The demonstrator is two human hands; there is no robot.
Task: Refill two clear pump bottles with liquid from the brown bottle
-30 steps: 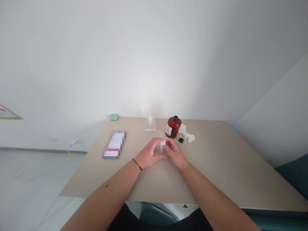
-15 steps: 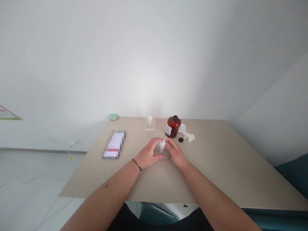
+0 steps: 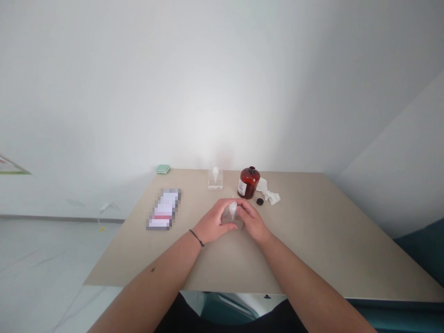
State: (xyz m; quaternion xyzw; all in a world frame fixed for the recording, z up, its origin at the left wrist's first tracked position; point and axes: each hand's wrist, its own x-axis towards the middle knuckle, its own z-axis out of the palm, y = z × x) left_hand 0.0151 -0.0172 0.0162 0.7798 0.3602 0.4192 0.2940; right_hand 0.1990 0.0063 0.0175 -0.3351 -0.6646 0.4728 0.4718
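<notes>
While the left hand (image 3: 212,223) and the right hand (image 3: 255,224) surround a clear container (image 3: 229,217), a brown bottle (image 3: 249,184) stands beyond them

Nearest to me on my feed, a dark band (image 3: 197,238) circles the wrist below the left hand. That hand is curled in a grip on the clear container, its thumb along the near side and its fingers reaching over the far left. I have the right hand bent narrow at the container's other side, with its thumb at or just beside the white top (image 3: 232,209); whether it actually presses there, I cannot tell. The container sits between the two palms, low over the table (image 3: 312,240), its base partly hidden by the fingers.

Well to the left of the left hand lies a phone (image 3: 164,209), its screen blurred. Just beyond the right hand I see a black cap (image 3: 260,201) on the table, and near it crumpled white tissue (image 3: 273,198). The brown bottle stands upright just behind the cap, a white label on its side. Farther out, straight beyond the left hand, is a second clear container (image 3: 215,182) with a white top. Farthest, beyond the phone, a green case (image 3: 163,169) rests at the table's back edge, against the wall (image 3: 222,92).
</notes>
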